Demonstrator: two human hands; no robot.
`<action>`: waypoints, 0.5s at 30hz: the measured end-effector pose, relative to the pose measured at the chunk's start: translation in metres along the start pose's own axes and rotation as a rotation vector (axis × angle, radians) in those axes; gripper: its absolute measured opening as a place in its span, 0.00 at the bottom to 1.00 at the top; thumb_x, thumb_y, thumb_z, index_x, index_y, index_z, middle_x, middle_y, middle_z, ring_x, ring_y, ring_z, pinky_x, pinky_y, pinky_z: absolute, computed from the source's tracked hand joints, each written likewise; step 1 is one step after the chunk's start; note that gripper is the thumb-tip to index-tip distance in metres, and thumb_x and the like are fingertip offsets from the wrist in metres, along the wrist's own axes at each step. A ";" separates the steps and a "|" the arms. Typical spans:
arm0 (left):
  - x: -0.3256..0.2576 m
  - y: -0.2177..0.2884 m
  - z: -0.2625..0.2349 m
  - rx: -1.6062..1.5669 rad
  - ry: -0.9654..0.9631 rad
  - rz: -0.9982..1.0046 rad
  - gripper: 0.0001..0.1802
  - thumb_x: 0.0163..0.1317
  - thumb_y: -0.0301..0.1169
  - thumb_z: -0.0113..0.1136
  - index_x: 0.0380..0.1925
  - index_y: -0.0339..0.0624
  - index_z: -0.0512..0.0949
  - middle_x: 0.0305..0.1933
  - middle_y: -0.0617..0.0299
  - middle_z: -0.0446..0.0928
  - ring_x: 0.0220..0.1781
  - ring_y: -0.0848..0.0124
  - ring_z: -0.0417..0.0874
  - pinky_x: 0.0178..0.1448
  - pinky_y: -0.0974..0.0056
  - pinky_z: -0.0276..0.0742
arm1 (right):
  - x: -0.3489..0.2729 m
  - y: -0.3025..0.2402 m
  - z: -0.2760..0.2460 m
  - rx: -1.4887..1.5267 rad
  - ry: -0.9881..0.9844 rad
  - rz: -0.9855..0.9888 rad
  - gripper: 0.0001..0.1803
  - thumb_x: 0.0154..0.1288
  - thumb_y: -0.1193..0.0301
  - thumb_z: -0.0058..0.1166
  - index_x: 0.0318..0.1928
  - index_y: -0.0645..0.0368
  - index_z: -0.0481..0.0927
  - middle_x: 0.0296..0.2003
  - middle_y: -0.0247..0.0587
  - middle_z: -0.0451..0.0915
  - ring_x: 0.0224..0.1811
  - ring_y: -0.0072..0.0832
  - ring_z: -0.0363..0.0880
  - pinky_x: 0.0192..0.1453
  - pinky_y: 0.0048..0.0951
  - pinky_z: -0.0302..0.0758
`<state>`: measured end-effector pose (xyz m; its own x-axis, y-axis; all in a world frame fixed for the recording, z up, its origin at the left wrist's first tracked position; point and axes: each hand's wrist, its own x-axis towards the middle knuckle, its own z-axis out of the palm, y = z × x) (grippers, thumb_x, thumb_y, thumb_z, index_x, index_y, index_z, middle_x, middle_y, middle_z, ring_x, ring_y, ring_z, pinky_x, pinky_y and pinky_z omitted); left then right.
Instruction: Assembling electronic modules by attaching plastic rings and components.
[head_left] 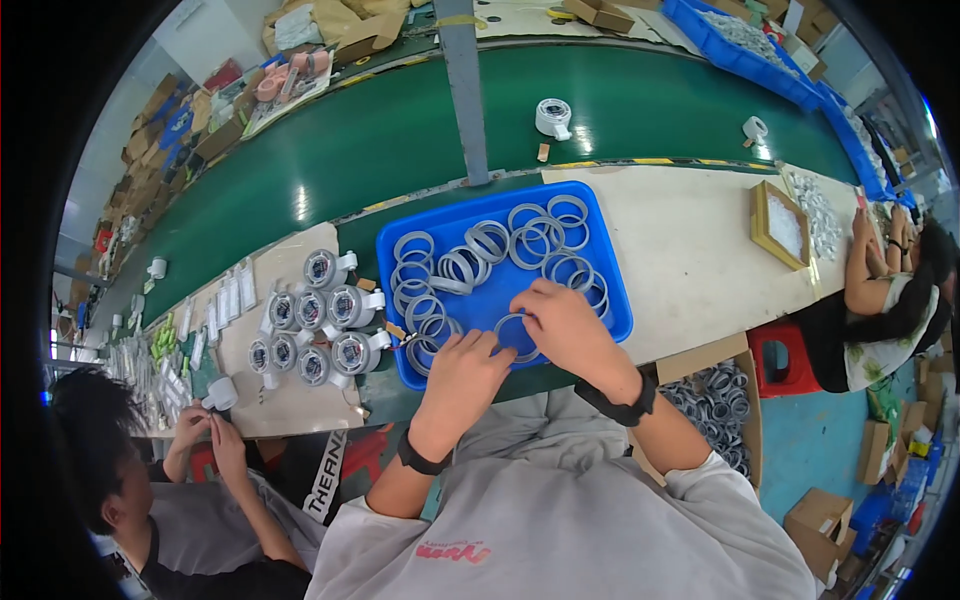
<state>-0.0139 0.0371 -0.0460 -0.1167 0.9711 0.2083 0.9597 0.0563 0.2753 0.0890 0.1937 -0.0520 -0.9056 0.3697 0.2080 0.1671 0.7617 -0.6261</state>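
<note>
- Holding one thin grey ring [502,322] between them, the left hand [462,378] and right hand [568,322] meet over the near edge of a blue plastic tray [490,310]; each grip is pinched on the ring, the left on its near left side, the right on its upper right.
- Lying around in the tray are many more grey rings [455,287], in overlapping rows at the left and right and a tilted cluster towards the middle.
- Just left of the tray, round white housings [349,307] with stubby side arms stand grouped on the worktop [680,250], their round faces up.
- Beyond the worktop runs a green conveyor belt [380,130], with a white round housing [553,117] resting on it behind the tray.
- Below the worktop at the right, a cardboard box [700,358] holds a heap of grey rings, next to a red stool [783,362].
- At the far left, a co-worker's hands [226,440] are near a white housing; another co-worker [868,290] sits at the far right.
</note>
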 end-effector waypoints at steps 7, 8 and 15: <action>0.011 0.025 -0.014 -0.424 0.464 0.016 0.13 0.40 0.24 0.68 0.31 0.42 0.82 0.24 0.62 0.70 0.25 0.64 0.72 0.30 0.62 0.66 | -0.019 -0.022 -0.058 0.877 -0.221 -0.059 0.26 0.52 0.78 0.58 0.54 0.60 0.74 0.61 0.41 0.63 0.58 0.30 0.67 0.57 0.32 0.69; 0.013 0.030 -0.013 -0.520 0.525 0.012 0.13 0.39 0.24 0.69 0.31 0.42 0.83 0.23 0.62 0.70 0.23 0.64 0.72 0.28 0.63 0.66 | -0.023 -0.030 -0.056 1.064 -0.174 0.023 0.29 0.51 0.78 0.59 0.57 0.61 0.72 0.62 0.42 0.63 0.59 0.30 0.67 0.57 0.33 0.69; 0.012 0.043 -0.020 -0.405 0.720 0.103 0.29 0.36 0.31 0.74 0.44 0.45 0.78 0.45 0.56 0.71 0.45 0.56 0.73 0.42 0.55 0.69 | -0.038 -0.030 -0.069 1.101 -0.127 0.026 0.39 0.44 0.70 0.70 0.60 0.63 0.69 0.57 0.44 0.72 0.59 0.33 0.69 0.60 0.34 0.68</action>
<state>0.0208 0.0468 -0.0125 -0.3003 0.5735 0.7622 0.8241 -0.2463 0.5100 0.1451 0.1941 0.0109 -0.9508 0.2733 0.1459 -0.1941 -0.1586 -0.9681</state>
